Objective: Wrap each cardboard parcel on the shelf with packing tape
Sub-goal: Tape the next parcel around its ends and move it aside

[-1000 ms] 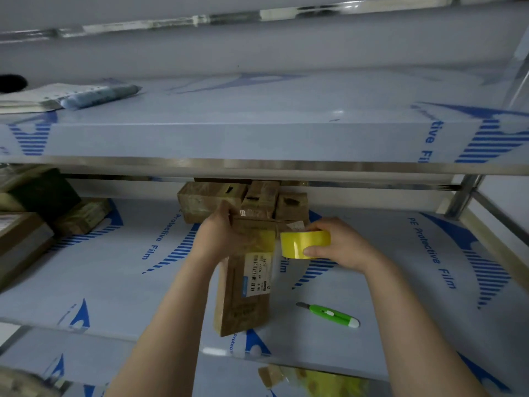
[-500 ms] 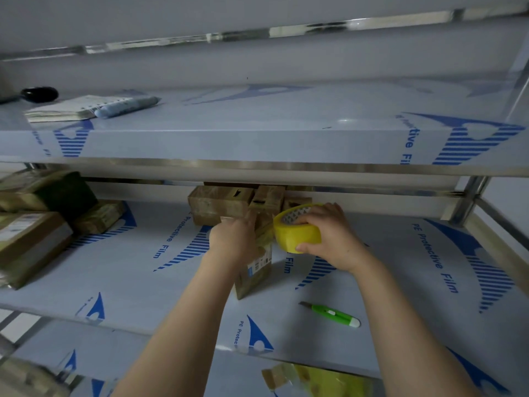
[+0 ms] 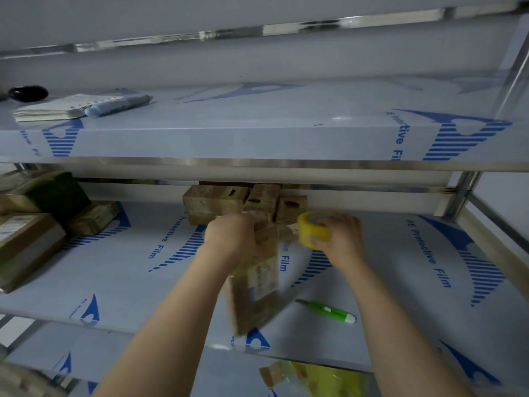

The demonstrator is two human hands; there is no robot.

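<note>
Broadly, a steel shelf [image 3: 400, 282] fills the view, its deck skinned in pale glossy film printed in blue with "PE Protective Film" and striped sail-like logos. An upper shelf [image 3: 257, 130] above both hands wears the same film.

Far left of the left fingers [image 3: 249, 224], flat brown cardboard parcels [image 3: 28, 242] lie stacked, one with a white label too small to read. Just behind both hands, a cluster of boxy cardboard parcels [image 3: 217, 202] sits at the back, with dark slots in their faces.

The left hand [image 3: 232, 236] clenches around the upper end of a long, slim cardboard parcel [image 3: 257, 293], which tilts down toward the shelf's front edge. It is blurred, so its white and blue label cannot be read.

The right hand [image 3: 340, 239] grasps a yellow tape roll [image 3: 310, 229], thumb on the band and fingers over the core, just right of the parcel's top.

Below the right fingers, a bright green plastic cutter [image 3: 329, 311] lies flat. Above and left of the hands, a punched notepad [image 3: 51, 107] and a pale blue marker [image 3: 117, 106] touch.
</note>
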